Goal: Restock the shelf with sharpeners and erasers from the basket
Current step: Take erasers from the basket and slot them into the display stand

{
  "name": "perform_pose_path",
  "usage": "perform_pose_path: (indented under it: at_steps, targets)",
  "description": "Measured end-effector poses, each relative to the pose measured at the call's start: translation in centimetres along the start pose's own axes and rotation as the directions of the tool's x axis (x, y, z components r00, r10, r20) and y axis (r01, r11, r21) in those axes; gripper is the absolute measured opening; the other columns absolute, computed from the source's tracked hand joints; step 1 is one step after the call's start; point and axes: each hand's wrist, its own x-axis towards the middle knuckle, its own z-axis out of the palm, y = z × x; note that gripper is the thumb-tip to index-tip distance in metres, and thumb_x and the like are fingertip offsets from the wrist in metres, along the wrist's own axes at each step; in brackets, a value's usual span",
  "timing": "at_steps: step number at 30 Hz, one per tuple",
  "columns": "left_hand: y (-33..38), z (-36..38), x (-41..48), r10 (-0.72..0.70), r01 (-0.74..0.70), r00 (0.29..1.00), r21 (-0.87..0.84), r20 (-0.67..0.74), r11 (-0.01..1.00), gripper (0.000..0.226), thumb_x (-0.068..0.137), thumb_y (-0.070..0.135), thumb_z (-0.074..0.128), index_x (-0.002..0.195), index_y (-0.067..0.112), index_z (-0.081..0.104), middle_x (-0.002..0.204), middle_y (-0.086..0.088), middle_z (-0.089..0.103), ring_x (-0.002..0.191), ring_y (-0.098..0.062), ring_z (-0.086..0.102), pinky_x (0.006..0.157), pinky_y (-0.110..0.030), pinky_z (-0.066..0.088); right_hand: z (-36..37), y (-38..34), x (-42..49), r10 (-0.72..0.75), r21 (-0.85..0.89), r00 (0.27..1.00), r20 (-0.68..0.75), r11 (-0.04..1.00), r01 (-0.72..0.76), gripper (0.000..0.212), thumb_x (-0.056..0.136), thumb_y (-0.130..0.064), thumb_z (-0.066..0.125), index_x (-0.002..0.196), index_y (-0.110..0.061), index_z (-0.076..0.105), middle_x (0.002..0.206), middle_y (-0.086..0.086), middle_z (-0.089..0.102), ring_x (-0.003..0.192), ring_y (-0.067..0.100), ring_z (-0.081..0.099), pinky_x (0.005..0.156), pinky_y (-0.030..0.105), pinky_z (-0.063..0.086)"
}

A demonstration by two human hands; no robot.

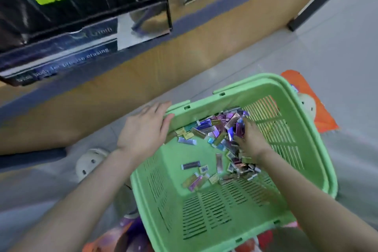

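Foil-wrapped packs (216, 135), purple, blue & gold, lie in a loose heap on the bottom of the green basket (266, 82). Most sit toward its far-right corner, w/ a few strays nearer the person. R hand (252, 141) is dug into the heap, fingers buried among packs & blurred, so I can't tell if its grip is closed on any or only raking. L hand (145, 129) lies on the basket's far-left rim, grip apart, fingers fairly straight, apparently steadying it. Risks, as I judge them: the packs look small, slick & jumbled, so a scooped handful will prob. shed some on the lift. Those fall back in, or go over the rim onto the floor (327, 47), where they could skid toward the base of the shelf (143, 63). Sharpeners vs erasers can't be told apart in this view, so a fast blind grab may mix types & put them in the wrong spot. The basket looks light. If L hand comes off while R pulls up, it could shift or tip & spill the heap. A black box (61, 32) stands close to the shelf's front edge, so a hurried reach w/ a full fist might knock it. A white clog (92, 161) & an orange cloth (319, 108) lie just beside the basket, and dropped packs could hide under either.
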Motion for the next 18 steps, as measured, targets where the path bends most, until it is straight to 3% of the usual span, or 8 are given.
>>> perform_pose_path:
  at_steps: [3, 6, 8, 11, 14, 16, 18]
  targets:
    - [0.0, 0.1, 0.2, 0.0, 0.001, 1.0, -0.019, 0.031, 1.0, 0.046, 0.096, 0.037, 0.027, 0.114, 0.01, 0.06, 0.095, -0.008, 0.07, 0.08, -0.025, 0.07, 0.05, -0.031, 0.051, 0.8, 0.5, 1.6, 0.065, 0.067, 0.998, 0.008, 0.996, -0.065, 0.079, 0.084, -0.028, 0.069, 0.143, -0.001, 0.024, 0.139, 0.019, 0.04, 0.13, 0.031, 0.037, 0.109, 0.034, 0.026]
    - [0.0, 0.3, 0.2, -0.004, 0.006, 0.999, -0.035, 0.033, 0.999, 0.046, 0.097, 0.039, 0.024, 0.114, 0.012, 0.057, 0.095, -0.005, 0.067, 0.081, -0.025, 0.068, 0.05, -0.032, 0.049, 2.1, 0.4, 2.5, 0.126, -0.079, 0.992, 0.002, 0.989, -0.126, 0.093, 0.083, -0.05, 0.063, 0.146, -0.002, 0.015, 0.144, 0.018, 0.034, 0.135, 0.031, 0.03, 0.112, 0.037, 0.022]
    - [0.0, 0.4, 0.3, 0.001, 0.0, 0.999, -0.022, 0.033, 1.0, 0.045, 0.096, 0.038, 0.025, 0.113, 0.011, 0.057, 0.093, -0.005, 0.066, 0.08, -0.025, 0.067, 0.05, -0.032, 0.048, 2.7, -0.1, 2.6, 0.158, -0.149, 0.987, -0.018, 0.976, -0.159, 0.093, 0.084, -0.051, 0.062, 0.146, -0.001, 0.013, 0.144, 0.02, 0.031, 0.134, 0.033, 0.03, 0.111, 0.038, 0.023]
    - [0.1, 0.5, 0.2, 0.009, -0.009, 1.0, -0.02, -0.002, 1.0, 0.045, 0.096, 0.036, 0.027, 0.117, 0.008, 0.056, 0.098, -0.008, 0.063, 0.086, -0.027, 0.063, 0.061, -0.034, 0.049, 3.5, -0.6, 2.4, 0.205, 0.013, 0.978, -0.039, 0.979, -0.204, 0.073, 0.086, -0.026, 0.066, 0.14, 0.001, 0.024, 0.141, 0.022, 0.034, 0.129, 0.035, 0.032, 0.108, 0.04, 0.028]
    - [0.6, 1.0, -0.1, 0.04, -0.06, 0.991, -0.156, -0.128, 0.986, 0.04, 0.095, 0.029, 0.034, 0.123, 0.006, 0.052, 0.116, -0.012, 0.055, 0.106, -0.026, 0.05, 0.091, -0.037, 0.039, 3.8, -0.7, 2.0, 0.2, 0.163, 0.979, -0.032, 0.968, -0.192, 0.057, 0.087, -0.011, 0.063, 0.133, 0.001, 0.033, 0.133, 0.021, 0.043, 0.122, 0.033, 0.04, 0.106, 0.042, 0.033]
    - [1.7, 1.4, -0.4, 0.118, -0.181, 0.962, -0.251, -0.245, 0.951, 0.032, 0.093, 0.018, 0.04, 0.121, 0.006, 0.051, 0.119, -0.012, 0.05, 0.114, -0.025, 0.044, 0.099, -0.035, 0.032, 3.6, -0.5, 1.7, 0.182, 0.25, 0.983, -0.004, 0.952, -0.175, 0.043, 0.089, -0.009, 0.06, 0.126, -0.001, 0.039, 0.12, 0.019, 0.053, 0.104, 0.028, 0.052, 0.09, 0.039, 0.046]
    - [3.0, 2.2, -1.0, 0.208, -0.29, 0.931, -0.26, -0.301, 0.921, 0.026, 0.09, 0.011, 0.043, 0.115, 0.009, 0.051, 0.112, -0.006, 0.048, 0.107, -0.021, 0.045, 0.095, -0.031, 0.033, 2.9, -0.5, 1.3, 0.149, 0.293, 0.988, 0.04, 0.944, -0.154, 0.027, 0.092, -0.011, 0.058, 0.114, -0.003, 0.044, 0.108, 0.017, 0.059, 0.087, 0.024, 0.055, 0.075, 0.036, 0.048]
